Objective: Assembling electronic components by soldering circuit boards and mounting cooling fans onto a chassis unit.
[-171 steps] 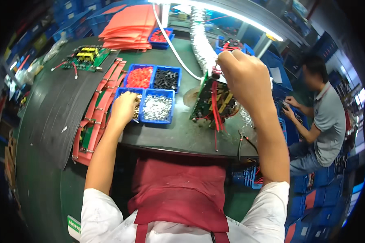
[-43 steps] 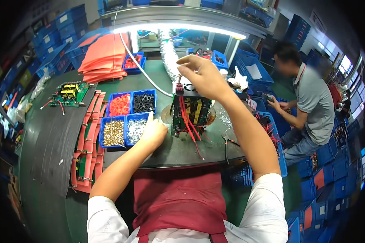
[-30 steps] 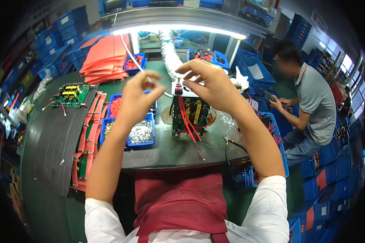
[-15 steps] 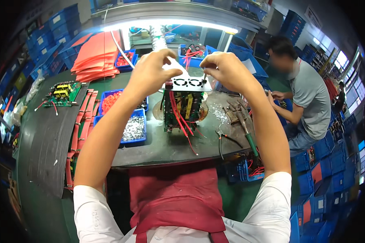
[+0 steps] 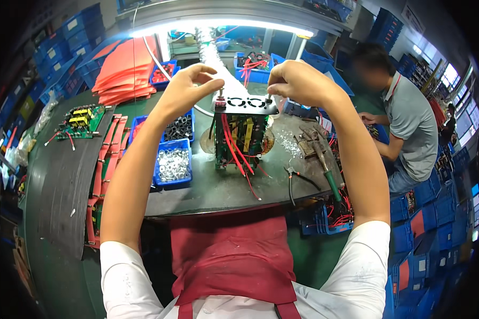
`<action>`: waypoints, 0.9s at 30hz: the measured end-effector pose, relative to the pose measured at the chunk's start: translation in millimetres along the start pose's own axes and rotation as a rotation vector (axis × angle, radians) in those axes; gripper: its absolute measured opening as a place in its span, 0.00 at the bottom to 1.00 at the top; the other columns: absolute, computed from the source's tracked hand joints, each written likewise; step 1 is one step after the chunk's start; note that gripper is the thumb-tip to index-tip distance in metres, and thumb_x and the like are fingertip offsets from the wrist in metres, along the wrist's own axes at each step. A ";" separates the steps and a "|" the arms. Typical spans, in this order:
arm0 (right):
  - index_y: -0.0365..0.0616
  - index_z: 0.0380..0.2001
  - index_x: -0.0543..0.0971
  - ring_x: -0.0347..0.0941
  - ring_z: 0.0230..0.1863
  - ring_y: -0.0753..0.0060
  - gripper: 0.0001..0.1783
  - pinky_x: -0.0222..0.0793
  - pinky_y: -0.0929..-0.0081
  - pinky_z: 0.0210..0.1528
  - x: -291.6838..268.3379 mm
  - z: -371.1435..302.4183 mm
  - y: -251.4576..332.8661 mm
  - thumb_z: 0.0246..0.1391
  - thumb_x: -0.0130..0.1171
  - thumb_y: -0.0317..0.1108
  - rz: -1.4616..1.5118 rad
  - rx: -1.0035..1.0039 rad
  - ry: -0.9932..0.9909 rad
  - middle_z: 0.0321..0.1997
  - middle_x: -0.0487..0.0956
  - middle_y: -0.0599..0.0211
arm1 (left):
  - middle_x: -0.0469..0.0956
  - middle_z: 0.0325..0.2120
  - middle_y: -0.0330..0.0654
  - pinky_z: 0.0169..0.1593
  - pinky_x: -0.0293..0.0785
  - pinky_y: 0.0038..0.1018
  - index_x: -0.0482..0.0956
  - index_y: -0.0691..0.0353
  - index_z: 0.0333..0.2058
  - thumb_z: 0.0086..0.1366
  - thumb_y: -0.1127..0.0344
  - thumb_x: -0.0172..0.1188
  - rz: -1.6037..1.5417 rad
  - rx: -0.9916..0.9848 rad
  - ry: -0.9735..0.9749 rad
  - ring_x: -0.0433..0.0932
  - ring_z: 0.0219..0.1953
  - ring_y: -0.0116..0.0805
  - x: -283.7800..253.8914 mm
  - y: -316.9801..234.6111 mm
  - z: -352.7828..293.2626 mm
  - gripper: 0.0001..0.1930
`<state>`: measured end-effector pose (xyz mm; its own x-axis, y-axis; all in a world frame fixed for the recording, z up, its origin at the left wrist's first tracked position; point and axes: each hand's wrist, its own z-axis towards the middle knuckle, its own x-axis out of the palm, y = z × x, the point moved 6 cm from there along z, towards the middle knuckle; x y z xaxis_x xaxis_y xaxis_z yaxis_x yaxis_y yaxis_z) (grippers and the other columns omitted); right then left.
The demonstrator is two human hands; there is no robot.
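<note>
Shines brightest from the tube lamp (image 5: 223, 23) above the far side of the worktop (image 5: 197, 195), burning out to white, glaring on the foil duct (image 5: 210, 56) and lighting the left hand (image 5: 186, 89) and right hand (image 5: 302, 84). Takes paler daylight from the windows (image 5: 452, 81) at the right, drops into shadow beneath the near edge of the worktop and grows dim among the crates (image 5: 434, 207) at the lower right. Reads sharp mid-view, smears over the co-worker's head (image 5: 372, 61), softens toward the margins, bends the tube lamp and the worktop's edge into curves, and falls to black at the corners.
</note>
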<state>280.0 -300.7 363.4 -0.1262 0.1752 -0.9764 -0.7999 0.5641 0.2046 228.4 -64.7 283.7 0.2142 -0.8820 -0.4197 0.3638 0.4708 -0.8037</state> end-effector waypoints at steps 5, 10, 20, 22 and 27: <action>0.35 0.44 0.86 0.86 0.40 0.57 0.12 0.79 0.64 0.46 12.3 3.4 6.0 0.63 0.64 0.32 0.004 -0.091 -0.084 0.38 0.88 0.51 | 0.86 0.48 0.46 0.62 0.74 0.37 0.81 0.65 0.58 0.65 0.49 0.73 0.129 -0.003 0.093 0.82 0.54 0.34 -4.7 20.5 8.5 0.30; 0.33 0.47 0.86 0.86 0.43 0.58 0.13 0.80 0.66 0.49 15.2 7.7 -1.3 0.63 0.64 0.30 0.069 -0.124 -0.016 0.40 0.88 0.52 | 0.86 0.48 0.47 0.63 0.74 0.34 0.80 0.65 0.58 0.69 0.51 0.70 0.059 -0.040 0.038 0.82 0.56 0.36 -16.7 49.6 2.6 0.27; 0.33 0.41 0.86 0.83 0.38 0.52 0.26 0.75 0.58 0.43 25.0 10.4 2.3 0.67 0.61 0.51 -0.311 0.198 0.008 0.36 0.87 0.49 | 0.84 0.54 0.49 0.64 0.74 0.35 0.79 0.67 0.59 0.66 0.49 0.72 0.244 0.012 0.057 0.81 0.58 0.39 -18.9 60.6 3.8 0.32; 0.32 0.46 0.85 0.82 0.36 0.57 0.27 0.74 0.60 0.42 29.6 2.8 -14.4 0.68 0.61 0.51 0.078 0.040 -0.226 0.35 0.86 0.51 | 0.84 0.54 0.50 0.64 0.74 0.35 0.79 0.68 0.58 0.67 0.49 0.71 0.280 0.033 0.057 0.81 0.58 0.39 -17.8 68.6 2.0 0.31; 0.29 0.50 0.84 0.77 0.40 0.79 0.22 0.73 0.76 0.45 91.2 -38.0 -22.8 0.71 0.62 0.42 0.673 0.113 -0.788 0.40 0.86 0.67 | 0.85 0.52 0.53 0.63 0.74 0.37 0.81 0.69 0.56 0.65 0.40 0.70 0.064 0.025 -0.045 0.82 0.58 0.43 2.0 38.3 -2.0 0.36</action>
<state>264.4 -328.2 267.0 -0.0742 0.9357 -0.3448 -0.6416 0.2199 0.7349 240.9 -48.4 251.3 0.2779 -0.8485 -0.4503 0.3705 0.5272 -0.7647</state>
